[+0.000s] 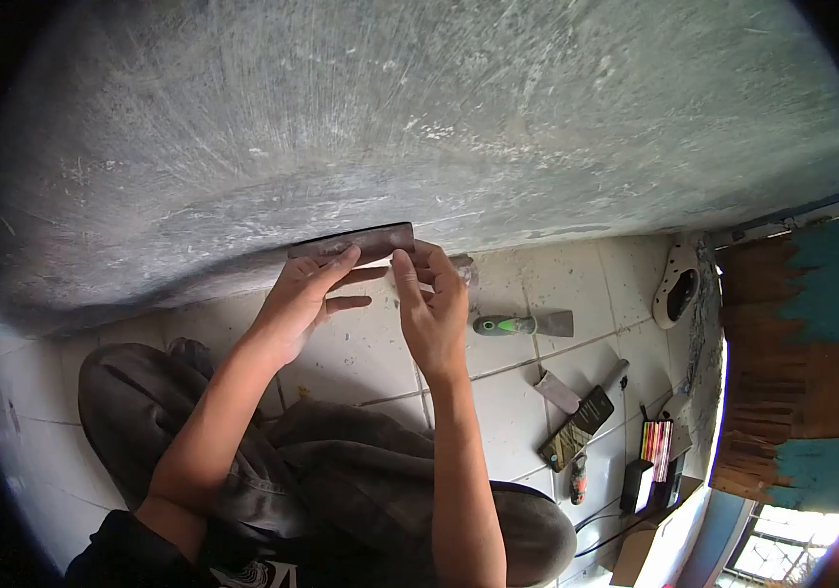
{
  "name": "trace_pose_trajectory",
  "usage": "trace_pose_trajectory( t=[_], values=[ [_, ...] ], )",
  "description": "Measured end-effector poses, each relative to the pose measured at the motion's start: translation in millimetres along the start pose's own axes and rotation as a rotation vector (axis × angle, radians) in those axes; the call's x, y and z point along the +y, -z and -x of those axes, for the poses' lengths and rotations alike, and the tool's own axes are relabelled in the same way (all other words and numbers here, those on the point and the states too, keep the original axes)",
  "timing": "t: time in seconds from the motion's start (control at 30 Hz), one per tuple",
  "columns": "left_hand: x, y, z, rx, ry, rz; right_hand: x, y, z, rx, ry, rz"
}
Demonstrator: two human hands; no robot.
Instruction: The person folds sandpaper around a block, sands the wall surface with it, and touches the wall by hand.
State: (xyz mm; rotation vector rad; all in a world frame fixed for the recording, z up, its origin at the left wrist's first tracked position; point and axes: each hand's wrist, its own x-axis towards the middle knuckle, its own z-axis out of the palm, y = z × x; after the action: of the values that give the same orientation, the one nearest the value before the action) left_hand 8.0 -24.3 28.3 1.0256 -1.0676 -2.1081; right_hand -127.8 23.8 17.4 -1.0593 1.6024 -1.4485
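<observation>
A dark, narrow strip that looks like folded sandpaper (380, 240) is held lengthwise close to the scuffed grey wall (360, 137). My left hand (304, 299) pinches its left part between thumb and index finger, with the other fingers stretched out below. Thumb and fingers of my right hand (436, 312) grip the strip's right end. Whether the strip touches the wall is hard to tell. To the right of my right hand, a putty knife (553, 323) with a green and black handle lies on the tiles. A greyish object partly hidden behind my right hand cannot be made out.
My bent legs (341, 470) rest on the white tiled floor (596, 279). Over to the right lie a dark patterned box (578, 428), a grey piece (557, 391), an orange-handled tool (579, 480) and a pale clog (675, 286). Peeling teal-and-brown boards (801, 343) stand beyond.
</observation>
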Motion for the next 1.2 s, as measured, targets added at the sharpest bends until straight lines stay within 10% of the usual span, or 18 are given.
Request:
trace_pose_trajectory(
  t=[1.2],
  values=[
    [11,3,7,-0.106,-0.109,-0.044,-10,2,1,0.004,0.039,0.112]
  ],
)
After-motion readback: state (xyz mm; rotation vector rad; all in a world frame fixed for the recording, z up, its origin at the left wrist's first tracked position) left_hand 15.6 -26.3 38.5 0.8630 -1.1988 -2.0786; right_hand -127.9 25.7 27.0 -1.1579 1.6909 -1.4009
